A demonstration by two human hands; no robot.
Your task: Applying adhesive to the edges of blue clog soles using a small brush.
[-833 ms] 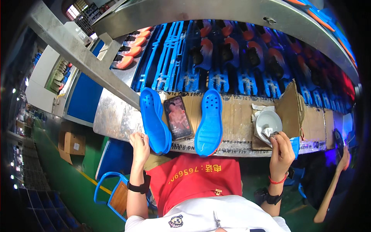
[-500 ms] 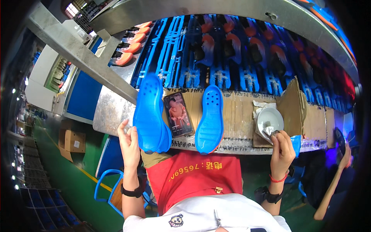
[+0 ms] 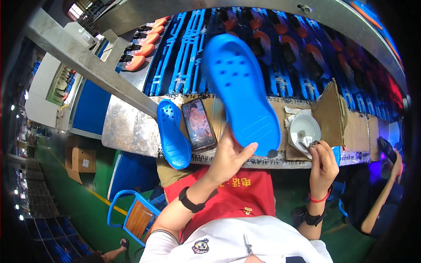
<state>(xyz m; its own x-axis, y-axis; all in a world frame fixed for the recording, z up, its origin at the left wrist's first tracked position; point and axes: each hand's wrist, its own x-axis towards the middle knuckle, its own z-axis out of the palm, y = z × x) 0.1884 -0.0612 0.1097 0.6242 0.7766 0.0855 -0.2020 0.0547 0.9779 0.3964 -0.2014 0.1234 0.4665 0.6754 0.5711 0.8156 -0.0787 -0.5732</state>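
A blue clog-like shoe sole [image 3: 243,94], with round holes toward its far end, is raised over the table in my left hand [image 3: 230,160]. My fingers are under its near end and the thumb lies on its edge; a small dark patch shows there. Another blue sole [image 3: 173,136] lies on the left of the table, beside a phone [image 3: 199,122] with a lit screen. At the right, my right hand [image 3: 323,164] pinches something small and dark by the near rim of a white bowl [image 3: 305,125]. Whitish material sits in the bowl.
Behind the table edge stand rows of blue racks [image 3: 193,52] with orange and black shoe parts [image 3: 142,50]. A cardboard flap [image 3: 333,109] rises beside the bowl. A metal post [image 3: 92,63] slants across the left. Another person's hand [image 3: 397,166] holds a dark piece at far right.
My left hand has gone from open beside the left soles to the middle, where it now holds a sole up. The sole lying in the middle no longer shows there. My right hand stays by the bowl.
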